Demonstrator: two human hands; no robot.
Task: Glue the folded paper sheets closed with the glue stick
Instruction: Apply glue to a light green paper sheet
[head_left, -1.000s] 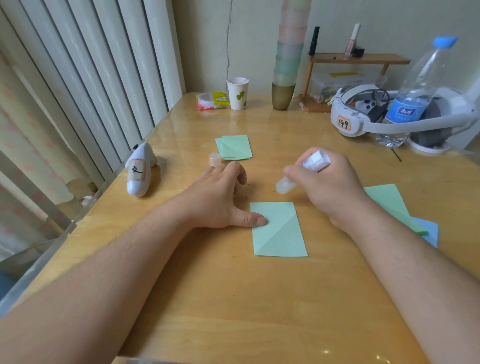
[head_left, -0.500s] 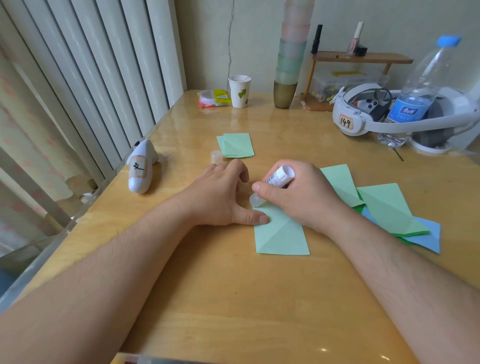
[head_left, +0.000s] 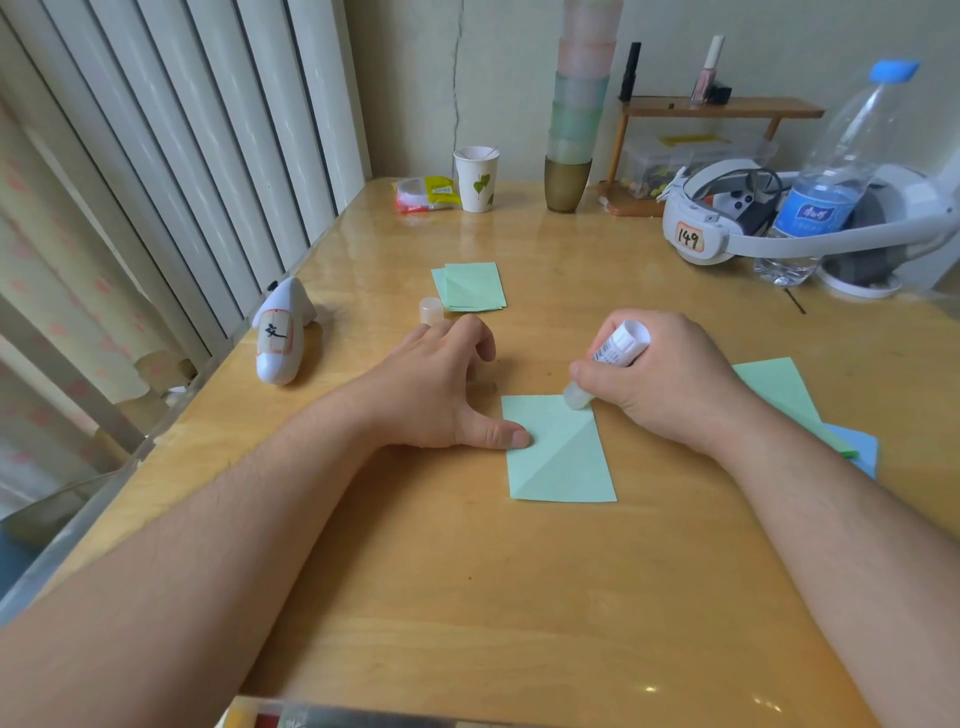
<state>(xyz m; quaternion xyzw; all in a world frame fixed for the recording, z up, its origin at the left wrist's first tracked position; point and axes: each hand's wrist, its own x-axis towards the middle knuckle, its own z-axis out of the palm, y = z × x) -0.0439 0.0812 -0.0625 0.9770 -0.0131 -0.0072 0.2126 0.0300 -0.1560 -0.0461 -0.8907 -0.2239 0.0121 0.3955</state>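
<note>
The right hand (head_left: 670, 379) has its grip wrapped round the glue stick (head_left: 608, 361), tip on the far edge of the folded green sheet (head_left: 558, 452) lying on the worktop (head_left: 467, 597). The left hand (head_left: 441, 389), holding nothing, pins the thin, slippery-looking paper by its left edge with the thumb.

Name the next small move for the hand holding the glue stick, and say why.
Probably drag the glue stick along the folded green sheet. The right hand has its tip on the sheet's far right corner, and the left hand's thumb pins the left edge.
</note>
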